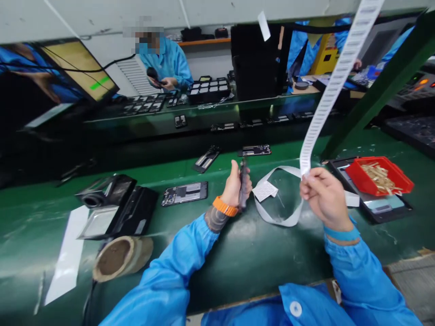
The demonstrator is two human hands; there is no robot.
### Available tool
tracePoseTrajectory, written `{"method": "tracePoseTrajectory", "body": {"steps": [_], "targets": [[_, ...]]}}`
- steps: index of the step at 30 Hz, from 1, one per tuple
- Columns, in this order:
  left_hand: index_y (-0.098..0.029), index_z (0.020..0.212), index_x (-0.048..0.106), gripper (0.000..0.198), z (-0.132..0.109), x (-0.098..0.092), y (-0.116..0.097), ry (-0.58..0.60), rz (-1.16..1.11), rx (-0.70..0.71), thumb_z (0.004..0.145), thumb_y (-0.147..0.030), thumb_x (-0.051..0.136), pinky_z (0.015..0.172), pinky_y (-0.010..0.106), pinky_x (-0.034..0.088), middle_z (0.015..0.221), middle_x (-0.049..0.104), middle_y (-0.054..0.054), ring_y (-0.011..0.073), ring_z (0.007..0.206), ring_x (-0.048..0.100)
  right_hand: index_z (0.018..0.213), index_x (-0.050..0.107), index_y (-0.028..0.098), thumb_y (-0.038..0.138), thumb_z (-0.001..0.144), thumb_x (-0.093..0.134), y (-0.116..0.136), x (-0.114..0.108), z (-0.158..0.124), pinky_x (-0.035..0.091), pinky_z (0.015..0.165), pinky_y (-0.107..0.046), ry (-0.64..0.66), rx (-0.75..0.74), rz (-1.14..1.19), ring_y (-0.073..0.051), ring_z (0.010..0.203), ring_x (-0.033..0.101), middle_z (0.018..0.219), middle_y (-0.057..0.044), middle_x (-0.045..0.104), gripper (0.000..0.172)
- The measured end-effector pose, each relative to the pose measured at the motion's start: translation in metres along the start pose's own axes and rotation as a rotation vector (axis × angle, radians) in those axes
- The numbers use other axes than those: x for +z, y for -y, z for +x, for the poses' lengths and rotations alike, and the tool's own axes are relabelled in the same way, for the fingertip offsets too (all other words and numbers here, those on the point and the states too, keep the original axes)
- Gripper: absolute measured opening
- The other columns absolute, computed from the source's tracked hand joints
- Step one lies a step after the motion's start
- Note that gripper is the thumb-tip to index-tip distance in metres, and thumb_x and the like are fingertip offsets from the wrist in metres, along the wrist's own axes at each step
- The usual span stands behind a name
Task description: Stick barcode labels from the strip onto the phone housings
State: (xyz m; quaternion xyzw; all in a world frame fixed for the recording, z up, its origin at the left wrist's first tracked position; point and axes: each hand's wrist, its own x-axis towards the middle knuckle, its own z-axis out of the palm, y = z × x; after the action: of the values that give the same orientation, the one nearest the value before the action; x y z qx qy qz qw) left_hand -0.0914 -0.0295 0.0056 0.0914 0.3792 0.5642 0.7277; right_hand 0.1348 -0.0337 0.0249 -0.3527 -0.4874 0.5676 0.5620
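My left hand is wrapped round a dark phone body, held upright on its edge above the green bench. Between the thumb and fingers of my right hand is a long strip of printed labels. The strip rises steeply to the top edge of the view. Below, a loop of pale strip lies on the bench between my hands, with a small piece of white labels on it. An opened phone rests left of my left hand, and two more, one phone and another phone, lie beyond it.
A red tray of small beige pieces stands at right on a dark tray. At left are a black device, a cardboard-like ring and a white sheet. A green post slants at right. A co-worker sits across.
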Motion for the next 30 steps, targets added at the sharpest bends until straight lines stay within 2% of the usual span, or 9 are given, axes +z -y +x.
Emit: {"method": "tracePoseTrajectory", "body": {"steps": [2,4,6,8,13,20,24,27,30], "targets": [[-0.016,0.083,0.059,0.050,0.005,-0.004,-0.001,0.074,-0.116,0.096,0.108,-0.044,0.027,0.039,0.019,0.022,0.048,0.028,-0.008,0.0061,0.035,0.025,0.085,0.059,0.021,0.039,0.081,0.076,-0.007,0.029,-0.013,0.042,0.041,-0.022,0.186,0.187,0.022,-0.011,0.046,0.053,0.057,0.005,0.057,0.025],[-0.016,0.087,0.060,0.048,0.009,-0.001,0.001,0.203,-0.196,0.121,0.109,-0.029,0.020,0.041,0.019,0.021,0.051,0.025,-0.007,0.0071,0.038,0.023,0.085,0.062,0.019,0.043,0.083,0.074,-0.016,0.058,-0.024,0.044,0.043,-0.024,0.305,0.271,-0.008,-0.010,0.045,0.052,0.056,0.004,0.058,0.027],[-0.017,0.090,0.060,0.045,0.012,0.007,0.003,0.321,-0.238,0.119,0.107,-0.027,0.019,0.042,0.021,0.020,0.054,0.025,-0.006,0.0082,0.040,0.023,0.084,0.064,0.018,0.046,0.084,0.073,-0.025,0.079,-0.032,0.044,0.043,-0.024,0.343,0.261,-0.080,-0.010,0.046,0.051,0.058,0.004,0.058,0.029],[-0.019,0.092,0.059,0.041,0.013,0.014,0.005,0.361,-0.226,0.107,0.107,-0.029,0.022,0.042,0.023,0.019,0.055,0.023,-0.006,0.0093,0.040,0.021,0.086,0.064,0.018,0.045,0.085,0.071,-0.031,0.090,-0.034,0.043,0.043,-0.023,0.333,0.215,-0.152,-0.010,0.048,0.051,0.059,0.004,0.056,0.029],[-0.022,0.105,0.056,0.028,0.007,0.024,0.007,0.369,-0.132,0.016,0.103,-0.036,0.031,0.042,0.026,0.020,0.057,0.024,-0.005,0.0121,0.042,0.021,0.087,0.051,0.022,0.038,0.086,0.070,-0.038,0.091,-0.032,0.044,0.048,-0.022,0.313,0.096,-0.176,-0.009,0.054,0.052,0.072,0.004,0.058,0.025],[-0.023,0.118,0.052,0.038,0.007,0.023,0.009,0.324,-0.104,0.017,0.103,-0.050,0.029,0.043,0.028,0.024,0.059,0.027,-0.005,0.0126,0.043,0.021,0.084,0.043,0.023,0.030,0.087,0.065,-0.036,0.092,-0.034,0.045,0.053,-0.024,0.324,0.033,-0.204,-0.009,0.056,0.051,0.073,0.004,0.058,0.023],[-0.025,0.120,0.054,0.044,0.018,0.018,0.013,0.276,-0.122,0.030,0.101,-0.059,0.035,0.045,0.029,0.029,0.061,0.030,-0.004,0.0127,0.043,0.024,0.082,0.045,0.023,0.027,0.086,0.065,-0.031,0.094,-0.037,0.045,0.055,-0.025,0.304,-0.019,-0.379,-0.011,0.059,0.053,0.071,0.003,0.058,0.020],[-0.027,0.123,0.053,0.045,0.021,0.013,0.017,0.264,-0.149,0.054,0.099,-0.062,0.037,0.049,0.029,0.034,0.064,0.036,-0.002,0.0138,0.047,0.033,0.080,0.045,0.024,0.026,0.086,0.065,-0.029,0.092,-0.036,0.042,0.052,-0.025,0.263,-0.112,-0.569,-0.010,0.053,0.049,0.065,0.005,0.053,0.021],[-0.027,0.119,0.055,0.050,0.023,0.010,0.020,0.229,-0.167,0.051,0.096,-0.069,0.039,0.048,0.027,0.034,0.064,0.039,-0.002,0.0133,0.048,0.035,0.082,0.048,0.024,0.031,0.085,0.070,-0.031,0.086,-0.034,0.044,0.054,-0.027,0.160,-0.243,-0.713,-0.011,0.054,0.048,0.068,0.005,0.054,0.023]]}}
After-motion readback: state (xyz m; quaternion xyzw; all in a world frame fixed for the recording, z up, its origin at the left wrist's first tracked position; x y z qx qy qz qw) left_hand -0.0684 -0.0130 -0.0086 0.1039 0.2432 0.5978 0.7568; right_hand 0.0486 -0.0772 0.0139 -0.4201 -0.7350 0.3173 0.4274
